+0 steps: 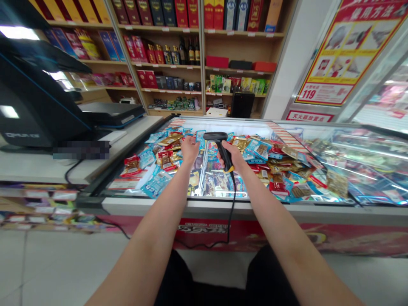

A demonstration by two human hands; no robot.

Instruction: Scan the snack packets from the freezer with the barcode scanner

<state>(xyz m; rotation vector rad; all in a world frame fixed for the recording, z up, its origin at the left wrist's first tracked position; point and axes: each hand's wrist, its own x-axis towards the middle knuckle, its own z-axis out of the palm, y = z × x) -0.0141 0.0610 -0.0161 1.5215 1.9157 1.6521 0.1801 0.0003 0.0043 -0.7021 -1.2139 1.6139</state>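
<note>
In my right hand (233, 155) is a black barcode scanner (216, 140) with a yellow base, its head pointing left and its cable hanging over the freezer's front edge. My left hand (190, 149) is closed just left of the scanner, its fingers pinched at a small blue snack packet (200, 135); the fingertips are partly hidden. Both hands are above the glass top of a chest freezer. Left of my hands lies a loose pile of blue, red and gold snack packets (165, 159). A second pile of snack packets (277, 163) spreads to the right.
A black checkout terminal (41, 93) stands on the counter (38, 170) at left. Shelves (165, 29) with boxes and bottles line the back. The freezer (134, 206) stretches across the front, with frozen goods under its glass. The scanner cable (234, 199) loops down its front.
</note>
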